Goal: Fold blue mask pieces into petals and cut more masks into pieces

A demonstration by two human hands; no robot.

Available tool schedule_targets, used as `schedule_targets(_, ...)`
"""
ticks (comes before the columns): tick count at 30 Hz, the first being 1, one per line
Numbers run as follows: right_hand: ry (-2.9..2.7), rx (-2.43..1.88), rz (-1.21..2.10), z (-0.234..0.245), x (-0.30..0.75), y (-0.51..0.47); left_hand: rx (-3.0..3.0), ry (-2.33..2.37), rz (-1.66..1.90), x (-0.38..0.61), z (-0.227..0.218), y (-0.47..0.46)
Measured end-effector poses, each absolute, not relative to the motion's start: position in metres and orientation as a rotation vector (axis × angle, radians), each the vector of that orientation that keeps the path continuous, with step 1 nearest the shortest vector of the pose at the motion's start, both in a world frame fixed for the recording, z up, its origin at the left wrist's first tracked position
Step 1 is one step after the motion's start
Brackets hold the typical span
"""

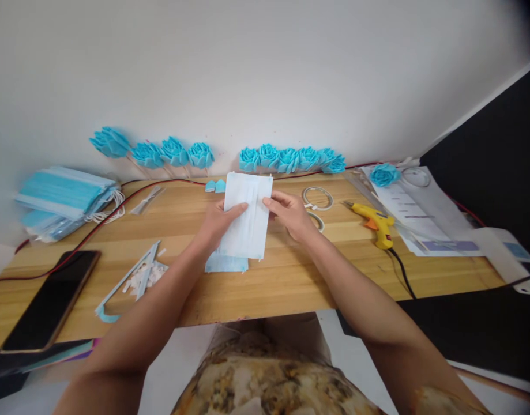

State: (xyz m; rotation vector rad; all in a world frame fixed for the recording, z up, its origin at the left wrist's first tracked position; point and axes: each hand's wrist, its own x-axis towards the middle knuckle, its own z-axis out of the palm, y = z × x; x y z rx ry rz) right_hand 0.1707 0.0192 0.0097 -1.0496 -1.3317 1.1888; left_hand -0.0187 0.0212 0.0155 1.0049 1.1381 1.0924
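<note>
Between my hands, a pale blue-white face mask (250, 222) without visible ear loops is held up flat above the wooden table. My left hand (221, 219) grips its left edge, the thumb lying on its face. On the opposite edge, my right hand (288, 213) pinches it between thumb and fingers. Another light blue mask sheet (226, 264) shows below and partly behind it; whether it is held or lies on the table I cannot tell. Two small blue rounded pieces (215, 186) lie just behind my left hand.
Blue handmade flowers (286, 158) lean along the wall. Mask stack (66, 190), phone (51, 300), and cut strips with white scraps (143, 279) are on the left. Tape rolls (318, 198), a yellow glue gun (375, 222) and papers (414, 213) lie right. A red-black cable (130, 199) crosses the table.
</note>
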Motion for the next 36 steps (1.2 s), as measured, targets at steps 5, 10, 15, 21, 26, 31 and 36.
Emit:
schedule_targets(5, -1.22, -1.055, 1.191, 0.009, 0.171, 0.021, 1.1, 1.143, 0.948, -0.017, 0.017, 0.017)
schedule_targets(10, -1.195, -1.112, 1.175, 0.008, 0.171, 0.022, 1.156, 1.127, 0.881, -0.017, 0.016, 0.016)
schedule_targets(15, -1.202, -1.084, 1.277, 0.009, 0.17, 0.02, 1.202, 1.163, 0.867, -0.017, 0.016, 0.016)
schedule_targets(21, -1.192, -1.065, 1.317, 0.012, 0.168, 0.016, 1.319, 1.229, 0.719, -0.018, 0.024, 0.013)
schedule_targets(26, -1.088, -1.016, 1.303, 0.012, 0.17, 0.018, 1.392, 1.304, 0.623, -0.017, 0.034, 0.011)
schedule_targets(31, -1.019, -0.981, 1.318, 0.013, 0.17, 0.019, 1.383, 1.265, 0.596, -0.02, 0.03, 0.014)
schedule_targets(36, -1.011, -0.963, 1.361, 0.012, 0.167, 0.018, 1.347, 1.206, 0.603, -0.025, 0.021, 0.017)
